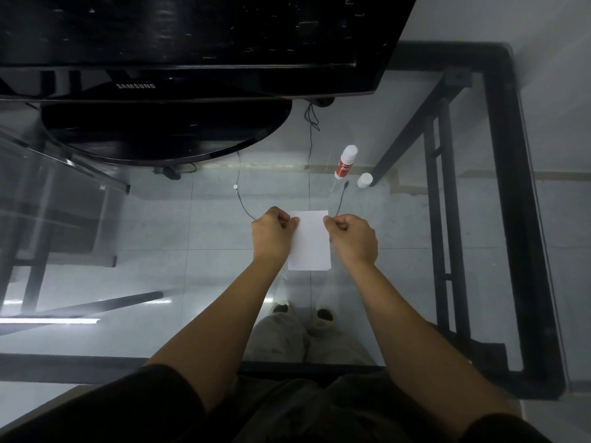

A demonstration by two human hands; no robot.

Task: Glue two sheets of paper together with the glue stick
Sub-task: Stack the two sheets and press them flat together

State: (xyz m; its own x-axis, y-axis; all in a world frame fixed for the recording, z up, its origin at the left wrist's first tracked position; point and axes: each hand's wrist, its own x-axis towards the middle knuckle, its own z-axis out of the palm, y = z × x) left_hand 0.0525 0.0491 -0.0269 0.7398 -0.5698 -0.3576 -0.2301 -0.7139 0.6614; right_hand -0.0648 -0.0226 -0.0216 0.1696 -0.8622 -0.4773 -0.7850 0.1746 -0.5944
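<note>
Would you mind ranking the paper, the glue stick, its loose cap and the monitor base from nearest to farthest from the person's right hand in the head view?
From the right hand:
1. Paper, pinched in its grip, just left.
2. Cap, ahead, slightly right.
3. Glue stick, ahead, just beyond the cap.
4. Monitor base, far ahead on the left.

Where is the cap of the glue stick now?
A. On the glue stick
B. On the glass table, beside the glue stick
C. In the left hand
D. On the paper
B: the white cap stands alone on the glass table, just right of the open glue stick.
</note>
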